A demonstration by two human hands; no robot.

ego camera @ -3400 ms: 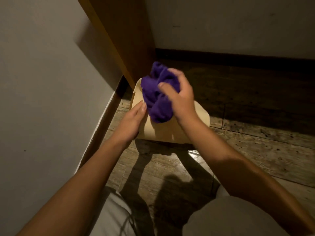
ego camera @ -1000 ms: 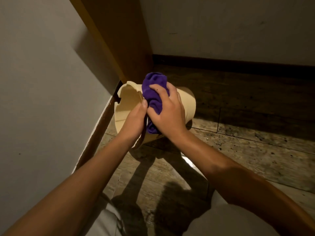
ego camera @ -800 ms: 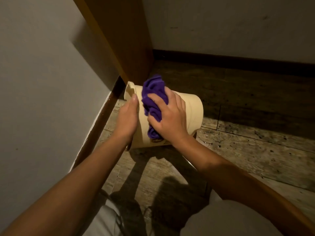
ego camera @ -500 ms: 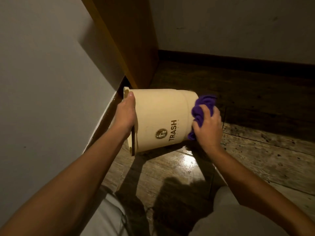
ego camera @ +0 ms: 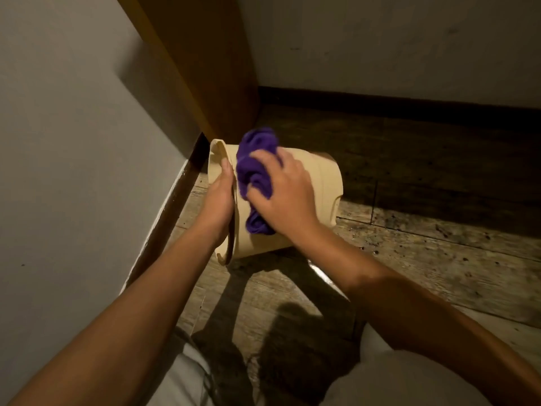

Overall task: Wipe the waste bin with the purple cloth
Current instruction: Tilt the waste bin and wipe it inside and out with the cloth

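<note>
Waste bin (ego camera: 319, 183) on side on floor (ego camera: 424, 259) — cloth (ego camera: 253, 168) on top, wall (ego camera: 73, 171) left.

Much of the purple cloth (ego camera: 254, 174) is covered by the right hand (ego camera: 285, 194), itself blurred. The waste bin (ego camera: 319, 183) is turned so that its opening cannot be seen. The left hand (ego camera: 218, 197) has its fingertips hidden behind the rim. Both forearms are cut off by the bottom edge.

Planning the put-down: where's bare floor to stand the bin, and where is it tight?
Free: the floorboards right of the waste bin, out to the dark skirting at the far wall. Tight: the left corner, where the bin's rim, left hand, wall skirting and wooden panel crowd; near floor is taken by knees.
</note>
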